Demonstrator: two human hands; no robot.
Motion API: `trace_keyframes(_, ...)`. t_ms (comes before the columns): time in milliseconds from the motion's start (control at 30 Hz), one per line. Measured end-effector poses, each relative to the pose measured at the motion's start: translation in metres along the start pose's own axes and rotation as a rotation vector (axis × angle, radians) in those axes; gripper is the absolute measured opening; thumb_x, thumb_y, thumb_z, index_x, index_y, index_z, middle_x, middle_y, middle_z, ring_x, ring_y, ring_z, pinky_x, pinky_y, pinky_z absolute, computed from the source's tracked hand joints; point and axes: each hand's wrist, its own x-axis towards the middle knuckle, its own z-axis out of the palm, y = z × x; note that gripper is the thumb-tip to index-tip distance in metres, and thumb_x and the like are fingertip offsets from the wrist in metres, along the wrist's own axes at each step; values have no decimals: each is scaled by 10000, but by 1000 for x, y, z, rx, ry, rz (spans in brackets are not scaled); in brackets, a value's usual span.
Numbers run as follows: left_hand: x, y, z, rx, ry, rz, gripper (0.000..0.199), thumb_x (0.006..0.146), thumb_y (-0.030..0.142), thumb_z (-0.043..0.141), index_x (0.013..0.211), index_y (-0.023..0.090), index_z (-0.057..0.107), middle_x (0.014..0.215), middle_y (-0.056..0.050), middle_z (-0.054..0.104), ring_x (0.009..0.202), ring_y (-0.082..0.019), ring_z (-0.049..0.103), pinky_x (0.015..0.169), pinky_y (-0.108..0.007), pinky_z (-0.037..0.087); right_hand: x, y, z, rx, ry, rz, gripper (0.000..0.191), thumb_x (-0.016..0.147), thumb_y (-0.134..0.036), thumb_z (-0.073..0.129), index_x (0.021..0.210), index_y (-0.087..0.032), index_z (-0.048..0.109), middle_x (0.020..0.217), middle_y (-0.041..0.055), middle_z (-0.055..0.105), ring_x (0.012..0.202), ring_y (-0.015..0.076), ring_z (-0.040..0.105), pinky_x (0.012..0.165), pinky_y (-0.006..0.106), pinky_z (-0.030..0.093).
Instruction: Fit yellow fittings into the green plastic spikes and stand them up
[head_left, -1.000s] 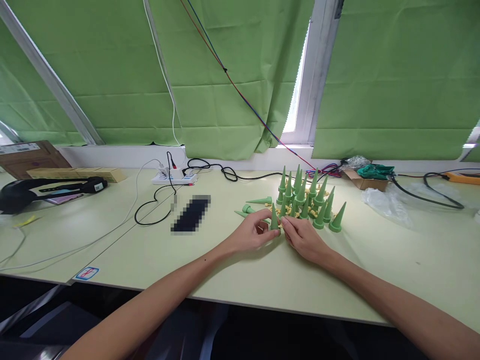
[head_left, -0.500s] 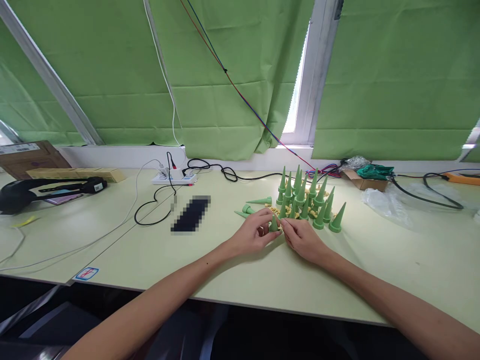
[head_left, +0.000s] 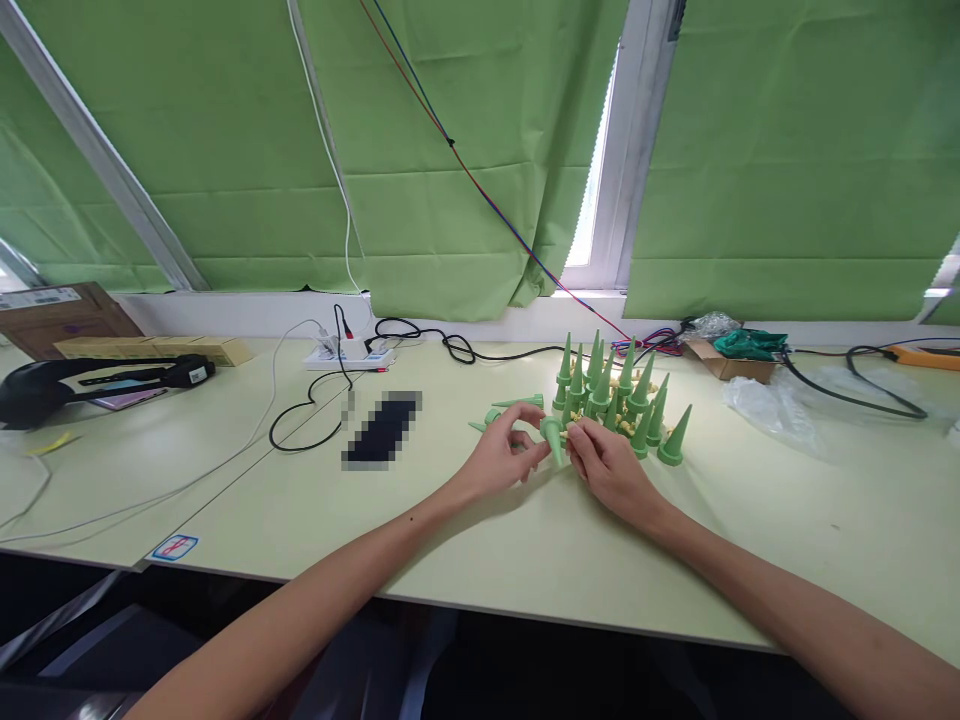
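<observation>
Between thumb and fingers, my left hand (head_left: 504,452) grips a green plastic spike (head_left: 553,436), its cap end up and its point tilted down toward me. My right hand (head_left: 611,468) is closed in a pinch right beside the spike's cap; what its fingertips hold is too small and covered to make out. Just behind the hands, several more green spikes (head_left: 675,437) stand point-up in a cluster. Small yellow pieces (head_left: 624,427) lie among them. Another green spike (head_left: 519,401) lies on its side behind my left hand, and further green parts there are partly hidden by it.
A pixelated dark object (head_left: 381,430) lies on the table (head_left: 450,555) to the left. Behind it are a white power strip (head_left: 349,355) and a looping black cable (head_left: 304,445). At the right sit a small cardboard box (head_left: 731,362) and clear plastic wrapping (head_left: 772,412).
The spike in my left hand has been lifted slightly and turned over, from point-up to point-down toward me. My right hand has stayed close beside it, rising a little.
</observation>
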Motion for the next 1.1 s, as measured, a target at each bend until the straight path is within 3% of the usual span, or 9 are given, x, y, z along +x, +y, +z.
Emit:
trace_keyframes(167, 5, -2, 0, -297, -81, -101, 438, 826, 531, 685, 1056, 196, 520, 773, 21, 559, 505, -93, 562, 435, -228, 464, -1, 0, -1, 30, 6, 4, 371, 1029, -455, 398, 739, -225, 424, 584, -50, 445, 520, 122, 389, 522, 262, 325)
trace_keyframes(267, 6, -3, 0, -390, -107, -137, 419, 860, 557, 640, 1035, 201, 509, 741, 16, 563, 544, -115, 579, 423, -225, 464, -2, -1, -2, 21, -1, -1, 359, 1030, -439, 397, 744, -224, 428, 585, -51, 443, 518, 121, 384, 520, 262, 321)
trace_keyframes(567, 5, -7, -3, -399, -166, -130, 445, 842, 500, 699, 1075, 213, 451, 681, 45, 597, 460, -86, 536, 453, -226, 456, -1, -2, -2, -14, -53, -46, 328, 1032, -383, 388, 748, -226, 433, 577, -53, 439, 512, 124, 377, 529, 266, 313)
trace_keyframes(1100, 1, 5, -4, -355, -131, -75, 524, 797, 482, 752, 1128, 222, 441, 720, 57, 588, 433, -74, 543, 470, -230, 418, -1, -1, -3, -64, -73, -54, 358, 1030, -425, 361, 735, -230, 425, 573, -45, 439, 514, 134, 381, 539, 272, 316)
